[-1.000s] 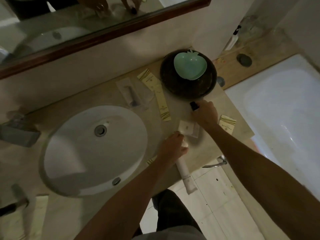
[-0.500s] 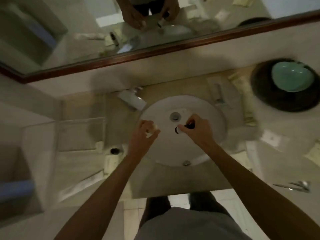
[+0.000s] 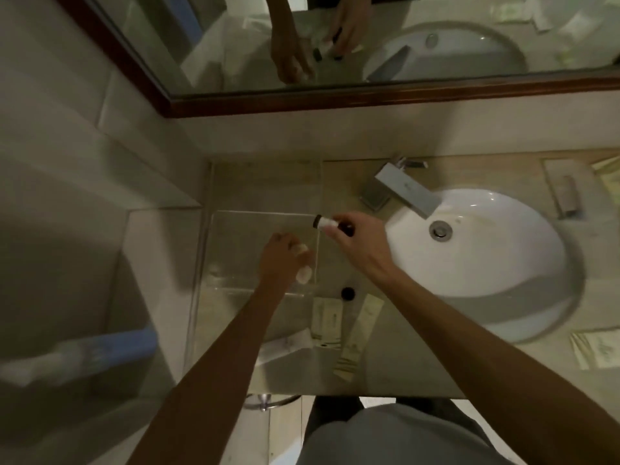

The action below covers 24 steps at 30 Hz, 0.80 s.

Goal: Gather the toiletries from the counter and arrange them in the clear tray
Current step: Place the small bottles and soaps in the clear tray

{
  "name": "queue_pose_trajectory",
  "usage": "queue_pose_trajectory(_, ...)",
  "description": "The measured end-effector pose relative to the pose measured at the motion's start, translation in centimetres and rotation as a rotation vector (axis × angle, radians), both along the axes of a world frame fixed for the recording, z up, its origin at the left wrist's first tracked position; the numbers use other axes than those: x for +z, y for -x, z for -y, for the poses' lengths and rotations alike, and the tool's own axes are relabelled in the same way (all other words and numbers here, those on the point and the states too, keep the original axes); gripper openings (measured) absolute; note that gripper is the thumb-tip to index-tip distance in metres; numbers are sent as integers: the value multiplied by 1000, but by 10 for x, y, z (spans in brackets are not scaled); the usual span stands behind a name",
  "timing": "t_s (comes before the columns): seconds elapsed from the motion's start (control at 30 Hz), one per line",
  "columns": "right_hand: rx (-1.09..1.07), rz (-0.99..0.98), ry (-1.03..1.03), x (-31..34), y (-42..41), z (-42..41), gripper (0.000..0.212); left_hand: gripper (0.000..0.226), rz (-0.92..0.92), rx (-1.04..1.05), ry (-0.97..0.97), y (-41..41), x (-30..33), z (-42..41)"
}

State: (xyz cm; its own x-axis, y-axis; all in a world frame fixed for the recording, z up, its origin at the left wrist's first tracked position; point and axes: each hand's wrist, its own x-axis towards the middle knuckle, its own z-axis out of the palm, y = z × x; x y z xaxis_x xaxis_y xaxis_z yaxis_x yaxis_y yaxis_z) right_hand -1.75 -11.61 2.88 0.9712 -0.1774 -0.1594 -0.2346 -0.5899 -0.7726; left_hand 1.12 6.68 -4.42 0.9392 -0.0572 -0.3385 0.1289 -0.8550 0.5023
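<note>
The clear tray sits on the counter left of the sink. My left hand is over the tray's right half, closed on a small white tube whose end sticks out below my fingers. My right hand hovers at the tray's right edge, gripping a small white bottle with a black cap that points left over the tray. On the counter below the tray lie a cream packet, a long cream sachet and a black cap.
A white sink with a square chrome faucet fills the right side. More sachets lie at the far right, and a wrapped item sits behind the sink. A mirror hangs above. The counter's front edge is near my body.
Both hands moved left from the right end of the counter, across the sink, to the clear tray, carrying the tube and the bottle. The view swung left with them.
</note>
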Motion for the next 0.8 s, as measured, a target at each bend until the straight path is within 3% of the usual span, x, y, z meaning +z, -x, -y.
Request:
queue_pose_trajectory(0.2, 349, 4, 225, -35, -46, -50, 21, 15, 21, 83, 189, 14, -12, -6)
queue_pose_trajectory(0.37, 480, 244, 418, -57, -47, -59, 26, 20, 0, 200, 370, 16, -15, -13)
queue_pose_trajectory(0.47, 522, 335, 432, -71, -44, -55, 15, 20, -11, 248, 438, 17, -18, -17)
queue_pose_trajectory(0.53, 599, 336, 491, -84, -41, -51, 9, 15, -20, 242, 436, 19, -19, -19)
queue_pose_trajectory(0.63, 632, 251, 551, -91, -42, -47, 15, 13, -10, 196, 394, 18, -19, -19)
queue_pose_trajectory(0.8, 613, 328, 482, -49, -38, -38, 16, 21, -9, 128, 355, 13, -19, -21)
